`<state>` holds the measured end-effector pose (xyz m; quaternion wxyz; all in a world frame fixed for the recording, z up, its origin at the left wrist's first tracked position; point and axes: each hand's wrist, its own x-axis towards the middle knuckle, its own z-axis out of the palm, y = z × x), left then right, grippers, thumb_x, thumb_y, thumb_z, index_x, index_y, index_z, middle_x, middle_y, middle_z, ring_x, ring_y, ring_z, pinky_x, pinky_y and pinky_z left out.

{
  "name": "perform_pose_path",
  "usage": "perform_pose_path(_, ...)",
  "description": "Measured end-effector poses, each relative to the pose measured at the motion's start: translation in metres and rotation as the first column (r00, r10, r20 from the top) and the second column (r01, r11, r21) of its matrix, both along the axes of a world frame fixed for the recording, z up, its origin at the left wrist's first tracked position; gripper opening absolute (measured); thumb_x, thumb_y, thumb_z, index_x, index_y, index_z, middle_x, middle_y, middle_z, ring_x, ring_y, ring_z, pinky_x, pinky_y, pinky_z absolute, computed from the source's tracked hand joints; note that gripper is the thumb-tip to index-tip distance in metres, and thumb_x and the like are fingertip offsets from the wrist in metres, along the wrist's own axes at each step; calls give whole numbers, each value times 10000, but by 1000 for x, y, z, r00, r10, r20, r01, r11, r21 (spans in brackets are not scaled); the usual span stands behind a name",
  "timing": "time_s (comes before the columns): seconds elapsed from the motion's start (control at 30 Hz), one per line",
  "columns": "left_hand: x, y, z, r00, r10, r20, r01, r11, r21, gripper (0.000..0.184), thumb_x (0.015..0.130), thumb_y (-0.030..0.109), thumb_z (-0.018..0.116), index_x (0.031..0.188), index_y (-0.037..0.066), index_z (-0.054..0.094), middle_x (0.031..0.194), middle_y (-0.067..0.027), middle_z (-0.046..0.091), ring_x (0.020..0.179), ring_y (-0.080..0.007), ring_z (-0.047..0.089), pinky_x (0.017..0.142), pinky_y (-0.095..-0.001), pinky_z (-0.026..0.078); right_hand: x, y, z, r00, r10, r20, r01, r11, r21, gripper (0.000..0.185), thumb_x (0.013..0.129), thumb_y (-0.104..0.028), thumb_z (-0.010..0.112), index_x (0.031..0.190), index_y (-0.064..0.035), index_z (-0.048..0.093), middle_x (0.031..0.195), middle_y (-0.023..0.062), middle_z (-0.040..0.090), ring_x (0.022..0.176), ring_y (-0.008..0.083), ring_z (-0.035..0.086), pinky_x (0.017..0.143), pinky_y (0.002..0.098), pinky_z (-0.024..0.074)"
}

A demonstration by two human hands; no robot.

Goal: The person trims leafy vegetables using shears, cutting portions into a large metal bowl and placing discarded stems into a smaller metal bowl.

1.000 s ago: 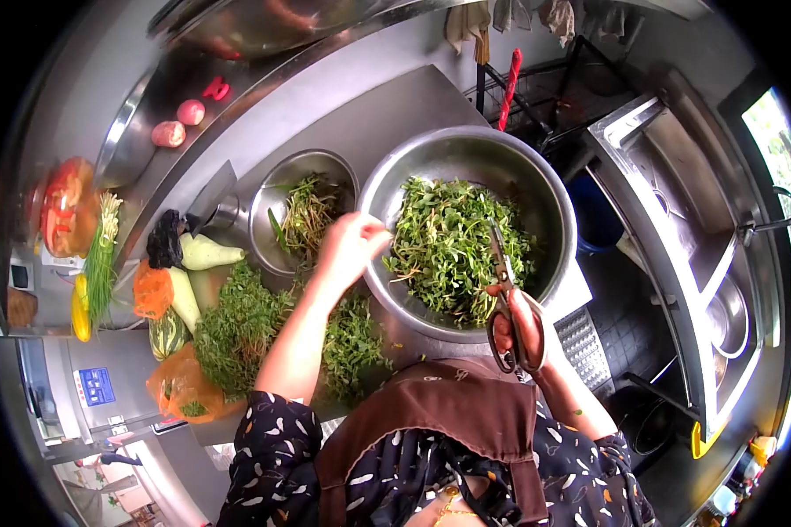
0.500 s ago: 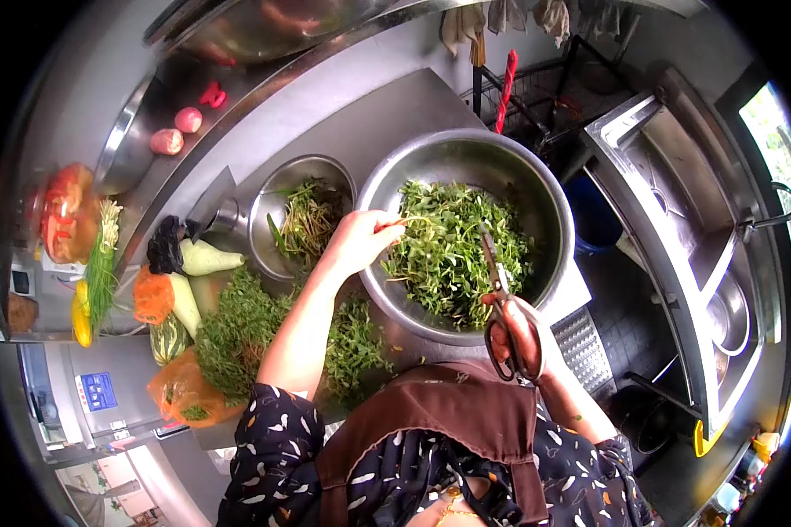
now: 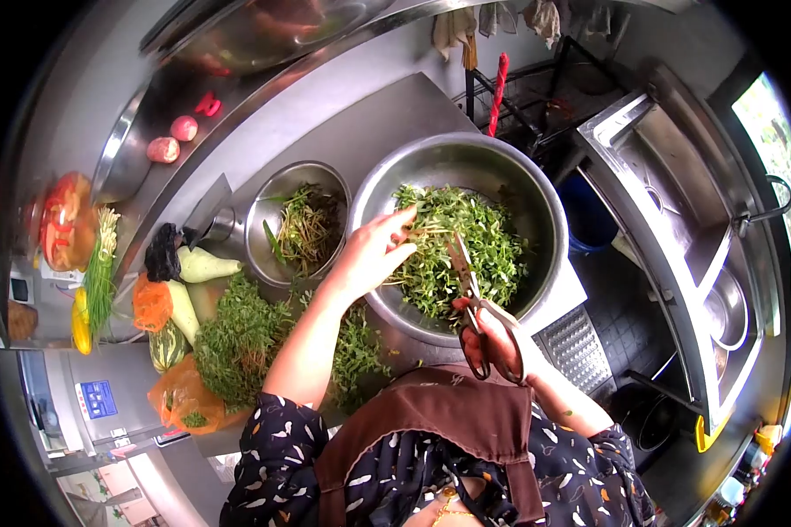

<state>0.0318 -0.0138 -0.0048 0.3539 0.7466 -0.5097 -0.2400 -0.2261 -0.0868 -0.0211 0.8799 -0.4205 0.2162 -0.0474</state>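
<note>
My right hand (image 3: pixel 503 341) grips a pair of dark-handled scissors (image 3: pixel 462 263), their blades pointing up over the cut greens. Leafy green herbs (image 3: pixel 466 228) fill the bottom of a large steel bowl (image 3: pixel 554 211). At the bowl's left rim, my left hand (image 3: pixel 367 255) reaches in, thumb and fingers apart. Pale stems lie close by its fingertips, and I see none clearly gripped. Left of it stands a smaller steel bowl (image 3: pixel 257 189) with trimmed stems (image 3: pixel 306 230) inside. Uncut herbs (image 3: pixel 242 338) are heaped beside my left forearm.
White and green gourds (image 3: pixel 206 263) and an orange plastic bag (image 3: pixel 185 395) lie at the left. Green onions (image 3: pixel 101 263) and yellow vegetables (image 3: pixel 81 318) sit farther left. A steel sink (image 3: pixel 668 193) stands at the right, with a blue bucket (image 3: pixel 589 215) between it and the large bowl.
My left fingers, pinched together earlier, have spread and moved slightly further over the greens. The scissors have shifted left and lower, towards the left hand.
</note>
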Motion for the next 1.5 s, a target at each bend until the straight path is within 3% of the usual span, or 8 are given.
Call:
perform_pose_path(0.13,31,-3,-12,986,167,-27,-166,986,30,495,851,149,664,1307,40,505,1293,-185,534,1087,-274,607,933,-371,511,-3,-1,1,998,-58,-10,58,998,25,512,988,-425,445,1264,5,440,663,33,463,479,117,465,443,240,381)
perform_pose_path(0.33,-60,-18,-40,754,-439,489,316,895,316,789,679,273,817,1375,162,463,1527,-219,178,1374,-430,247,1092,-566,298,-7,-11,11,978,-208,-3,207,973,104,554,959,-451,497,1297,-19,416,706,27,456,569,133,461,494,266,390)
perform_pose_path(0.43,-96,-27,-56,778,-510,367,370,844,388,904,624,206,813,1424,249,394,1553,-190,93,1401,-497,81,1052,-716,183,-9,-23,20,965,-262,-24,263,964,45,585,956,-527,429,1320,-69,398,702,-4,426,582,121,417,524,264,347)
perform_pose_path(0.6,-77,-48,-129,830,-368,418,322,930,180,363,798,5,585,1125,162,567,1257,-160,494,1184,-354,471,899,-424,513,-21,-36,40,932,-359,-43,357,933,-44,668,914,-581,466,1320,-54,407,675,-10,393,567,114,398,513,265,333)
perform_pose_path(1.0,12,-74,40,991,-135,7,133,980,149,356,840,227,709,1158,104,608,984,-12,633,865,-95,584,796,-277,481,-35,-35,38,936,-351,-28,353,933,71,552,973,-478,433,1341,-69,395,705,-13,416,611,110,417,564,252,345)
perform_pose_path(1.23,17,-65,45,909,-123,-399,25,970,-241,470,884,219,680,1273,18,507,1188,-75,595,1100,-145,555,969,-288,434,-35,-32,37,947,-320,33,318,947,56,580,961,-497,451,1345,-68,388,722,-10,432,619,106,418,561,252,346)
perform_pose_path(1.4,20,-47,47,998,-48,28,49,998,-34,753,828,323,729,1419,29,367,1437,-192,402,1347,-272,372,1131,-413,275,-38,-29,41,948,-318,14,317,947,52,584,959,-499,449,1349,-68,386,726,-8,433,618,110,418,558,256,346)
perform_pose_path(1.5,26,-7,49,969,14,-245,-31,997,-65,469,858,153,690,1275,18,524,1217,-132,592,1124,-217,571,969,-347,461,-41,-28,44,947,-321,-4,321,946,50,595,955,-512,443,1348,-69,386,724,-4,430,616,117,419,557,262,342)
